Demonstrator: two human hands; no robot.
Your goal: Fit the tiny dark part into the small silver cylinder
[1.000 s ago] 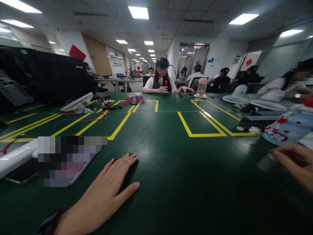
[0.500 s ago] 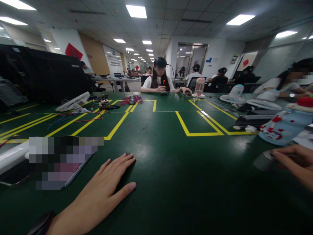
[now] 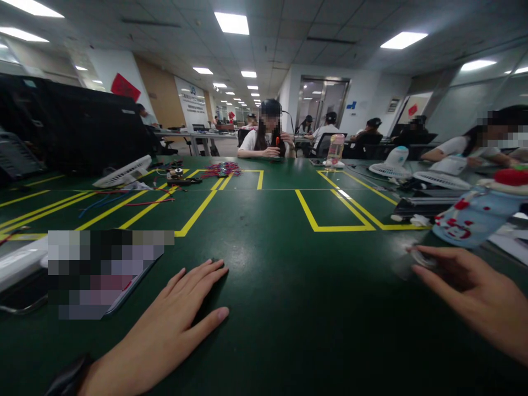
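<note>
My left hand (image 3: 173, 322) lies flat, palm down, on the green table (image 3: 289, 286), fingers spread, holding nothing. A flat device with a blurred screen (image 3: 105, 272) lies just left of it. My right hand (image 3: 466, 291) reaches in from the right, its fingers closed on a small grey cylinder (image 3: 406, 263) that is blurred by motion. A light blue bottle with red marks (image 3: 474, 217) lies on its side just behind that hand.
Yellow tape lines (image 3: 330, 212) mark boxes on the table. A white fan (image 3: 121, 173) and coloured wires (image 3: 225, 168) lie at the far left, more white fans (image 3: 394, 162) at the right. Other people sit across (image 3: 268, 137) and at the right (image 3: 482, 146).
My right hand has moved left and further into view, carrying the grey cylinder with it. My left hand stays flat in place.
</note>
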